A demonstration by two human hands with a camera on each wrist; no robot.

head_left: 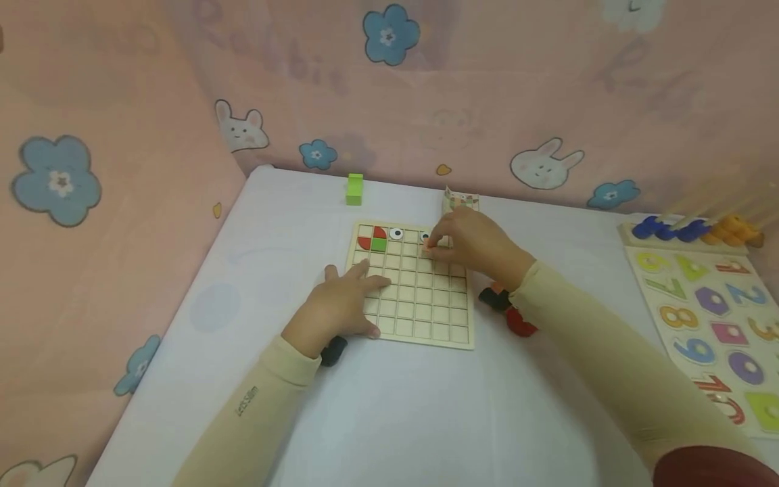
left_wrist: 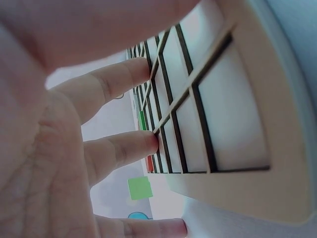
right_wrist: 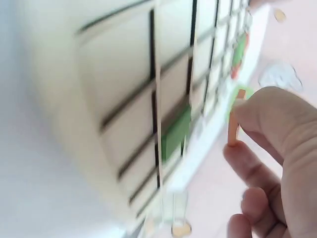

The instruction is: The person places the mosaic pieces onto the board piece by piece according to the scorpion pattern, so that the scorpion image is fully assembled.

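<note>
Few tiles [head_left: 379,245] fill the grid board [head_left: 404,311]; most of it remains bare; right fingers [right_wrist: 252,171] pinch one orange tile [right_wrist: 233,131]; left fingers [left_wrist: 119,151] rest spread wide.

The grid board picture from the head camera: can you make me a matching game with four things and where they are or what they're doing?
1. Right hand
2. Left hand
3. Light green block
4. Number board

A. Beyond the far edge of the grid board
B. At the picture's right edge
C. Pinching an orange piece
D. Spread over the grid board's left side

Pairs: 1-C, 2-D, 3-A, 4-B
</note>
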